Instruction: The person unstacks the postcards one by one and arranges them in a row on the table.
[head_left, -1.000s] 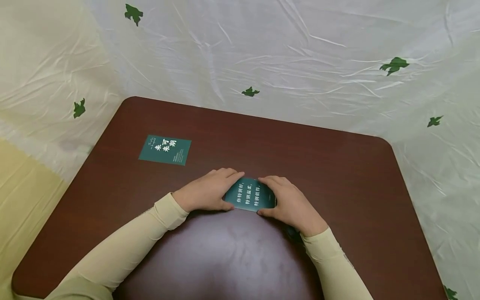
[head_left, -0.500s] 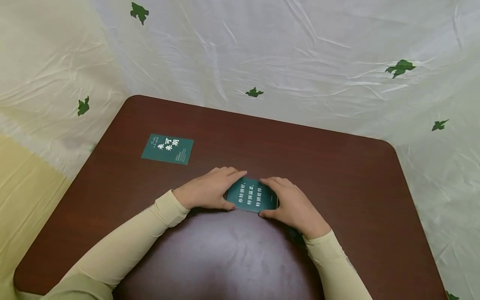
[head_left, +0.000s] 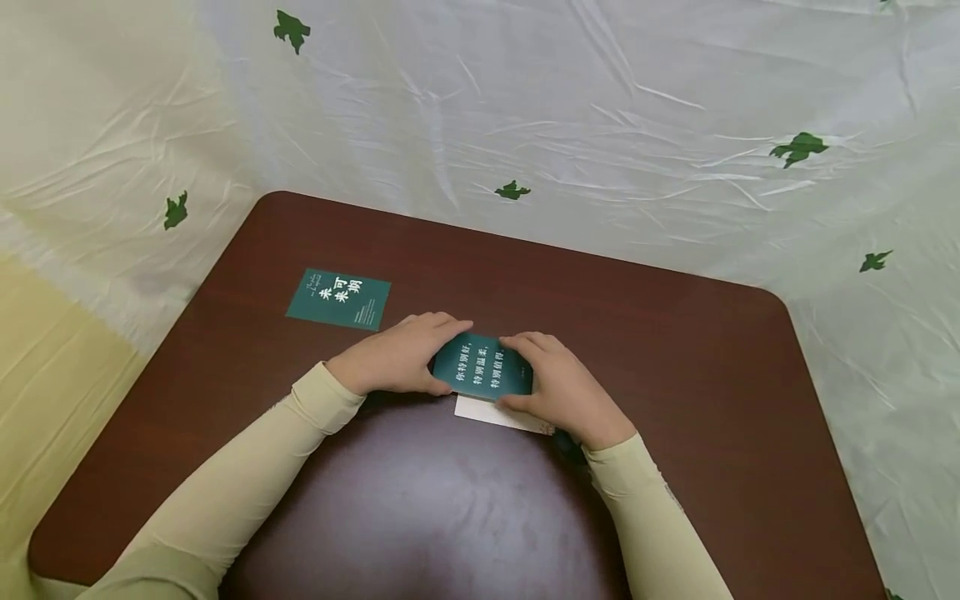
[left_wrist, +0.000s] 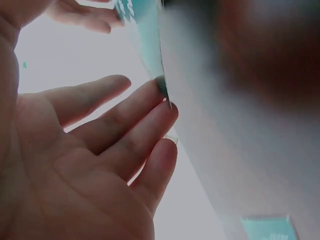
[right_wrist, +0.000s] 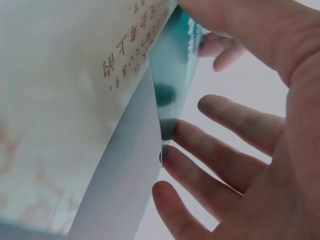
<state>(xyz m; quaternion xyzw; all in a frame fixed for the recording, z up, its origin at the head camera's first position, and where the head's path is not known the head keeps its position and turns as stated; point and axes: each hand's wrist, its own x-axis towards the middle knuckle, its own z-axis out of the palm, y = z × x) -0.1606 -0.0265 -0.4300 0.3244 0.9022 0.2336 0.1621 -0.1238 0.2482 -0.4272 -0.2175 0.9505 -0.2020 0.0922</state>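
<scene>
Teal between them, the left hand (head_left: pixel 397 354) and right hand (head_left: pixel 573 390) grip opposite ends of a printed card (head_left: pixel 482 365). A white card (head_left: pixel 495 412) shows past its near edge, by the right thumb. Farther off to the left, another green card (head_left: pixel 339 298) lies flat on the desk (head_left: pixel 660 333); wrinkled white cloth (head_left: pixel 585 117) hangs beyond.

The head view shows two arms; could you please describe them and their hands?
The left sleeve and right sleeve are long, pale yellow and wrinkled, ending at the wrists. The left hand and right hand are bare, with no rings visible.
</scene>
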